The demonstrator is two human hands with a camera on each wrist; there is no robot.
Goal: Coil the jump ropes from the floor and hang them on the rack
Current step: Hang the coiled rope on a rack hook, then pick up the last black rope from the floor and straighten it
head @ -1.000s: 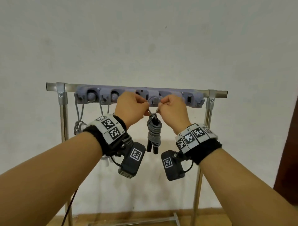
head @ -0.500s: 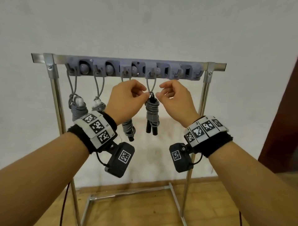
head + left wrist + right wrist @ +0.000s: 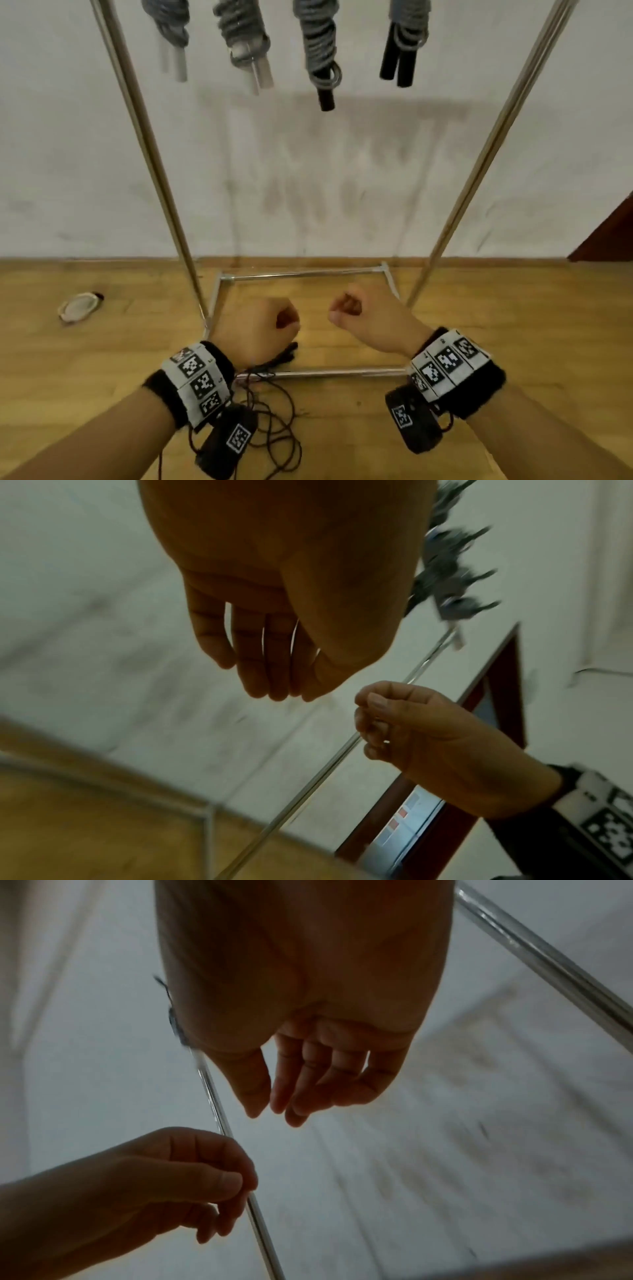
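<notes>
Head view looks down past the rack [image 3: 150, 161] to the wooden floor [image 3: 102, 370]. Four coiled jump ropes hang along the top edge of the view, between the rack's two slanted metal posts: the far-left bundle [image 3: 171, 31] and the next one [image 3: 245, 44] show pale handles, the third [image 3: 320, 54] a single black handle end, the rightmost [image 3: 404, 44] two black handles side by side. None of them touches a hand. Left hand [image 3: 260, 329] and right hand [image 3: 366, 318] hover low and near, above the rack's base frame [image 3: 301, 274], close to each other but apart. Each grip is narrow and holds nothing; the fingers are loosely curled, thumb near the fingertips, as the wrist views confirm for the left hand [image 3: 274, 631] and the right hand [image 3: 308, 1053]. Both wrists carry bands with black-and-white square markers and a small black camera hanging beneath. A thin dark cord [image 3: 274, 425] lies in loose loops on the floor under the left wrist, near the front bar of the base. Far left on the floor sits a small pale oval thing [image 3: 78, 306], too blurred to identify. White wall [image 3: 342, 178] behind.
</notes>
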